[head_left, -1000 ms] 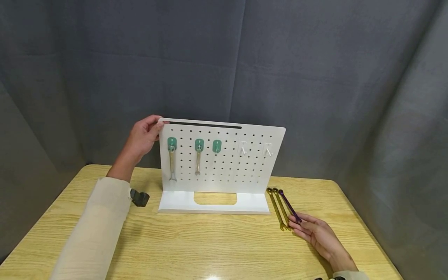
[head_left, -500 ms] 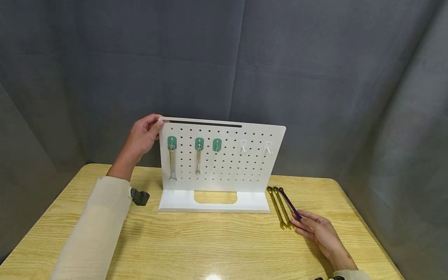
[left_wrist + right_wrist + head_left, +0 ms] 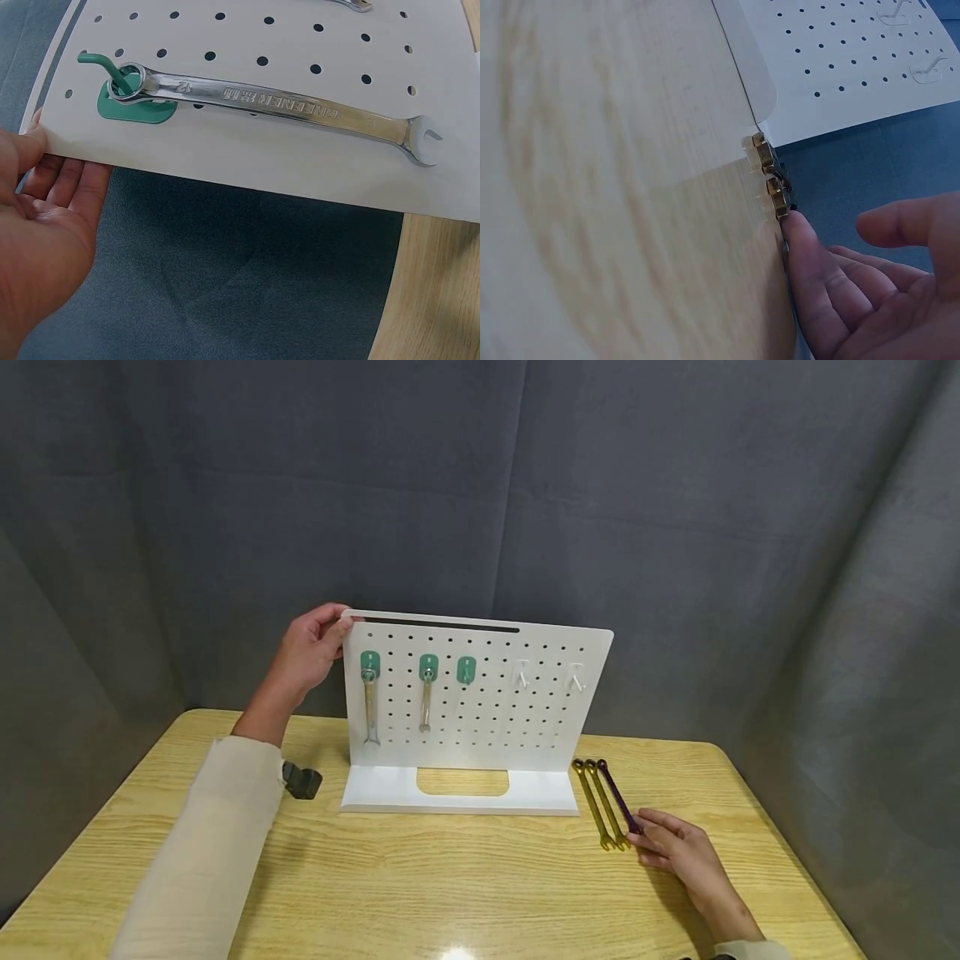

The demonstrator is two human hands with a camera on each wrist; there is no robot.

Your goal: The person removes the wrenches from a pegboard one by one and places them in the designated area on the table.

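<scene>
My left hand [image 3: 311, 647] grips the upper left corner of a white pegboard [image 3: 465, 760], thumb on its front. A larger silver combination wrench [image 3: 255, 101] hangs by its ring end from a green hook [image 3: 139, 112]. A smaller silver wrench [image 3: 426, 703] hangs to its right. On the table, my right hand [image 3: 686, 852] touches the lower end of a purple wrench [image 3: 618, 797] with its fingertips. In the right wrist view the thumb [image 3: 892, 225] stands apart from the fingers. Two gold wrenches, one left [image 3: 593, 806] and one middle [image 3: 607, 806], lie alongside the purple one.
A third green hook [image 3: 466, 671] and two white hooks, one inner [image 3: 522, 675] and one outer [image 3: 576, 678], bear nothing. The board stands on a wooden table [image 3: 450, 885] near its back edge. A grey curtain [image 3: 480, 485] hangs behind and at both sides.
My right fingers have drawn slightly to the right, uncovering the open end of the middle gold wrench. The purple wrench's lower end has shifted a little. My left hand keeps its hold.
</scene>
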